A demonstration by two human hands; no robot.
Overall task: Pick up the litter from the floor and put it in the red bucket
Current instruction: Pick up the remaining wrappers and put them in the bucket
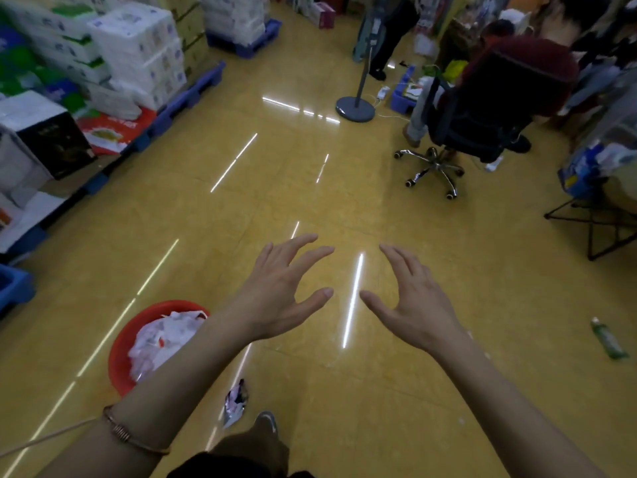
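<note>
Yellow floor [310,188]: red bucket [119,353], litter [236,401].

place: shop or stockroom aisle | upper left: wrapped white tissue packs [138,46] and cartons stacked on blue pallets [186,94] | centre: glossy yellow floor [275,188] mirroring strip lights | upper right: office chair [482,108], round-based stand [355,108], cluttered goods along the edge

I see a rather dim picture with a warm yellow cast. The glossy floor [310,188] reflects ceiling lamps as thin white streaks of glare. The far right corner is dark and muddy. Straight lines bend near the edges from the wide lens. Everything is slightly soft, and the stacked boxes [134,53] at left look blurred.
</note>
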